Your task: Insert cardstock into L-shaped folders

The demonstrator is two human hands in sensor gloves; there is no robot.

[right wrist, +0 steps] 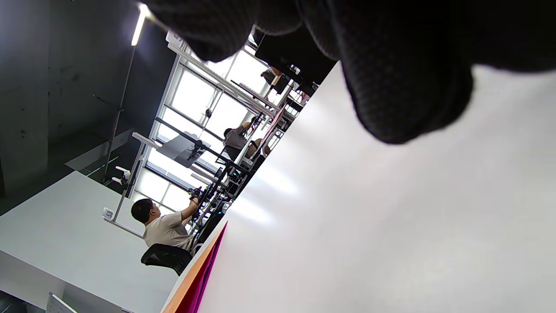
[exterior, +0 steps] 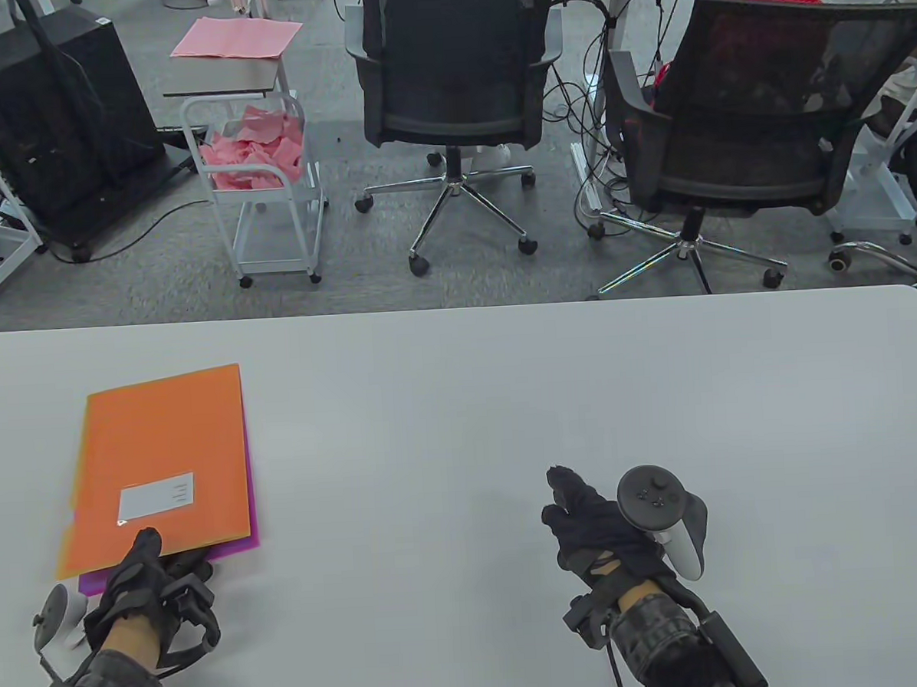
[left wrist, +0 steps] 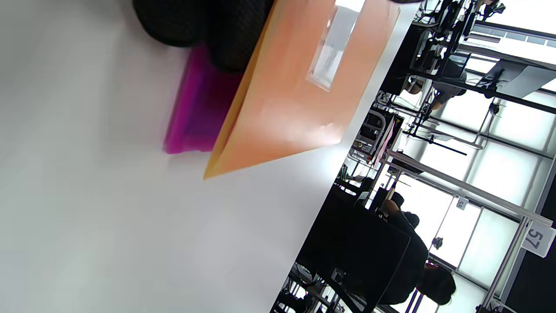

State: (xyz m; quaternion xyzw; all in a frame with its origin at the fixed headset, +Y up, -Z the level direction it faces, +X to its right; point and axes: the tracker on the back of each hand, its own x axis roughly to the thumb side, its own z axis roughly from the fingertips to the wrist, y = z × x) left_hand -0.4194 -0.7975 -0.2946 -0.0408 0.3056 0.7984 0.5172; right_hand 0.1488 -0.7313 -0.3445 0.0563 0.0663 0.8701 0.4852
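An orange L-shaped folder [exterior: 161,463] with a white label [exterior: 156,497] lies on the white table [exterior: 508,402] at the left, on top of a magenta sheet [exterior: 242,543] that sticks out at its right and near edges. My left hand [exterior: 152,571] grips the folder's near edge, thumb on top. In the left wrist view the orange folder [left wrist: 295,100] lies over the magenta sheet [left wrist: 197,113], with my fingers [left wrist: 226,39] at the near edge. My right hand [exterior: 590,513] rests on the table at the centre right, fingers loosely curled, holding nothing.
Beyond the table's far edge stand two black office chairs [exterior: 448,68] and a white cart [exterior: 257,170] with pink paper. In the right wrist view the folder's edge [right wrist: 191,282] shows far off at the bottom.
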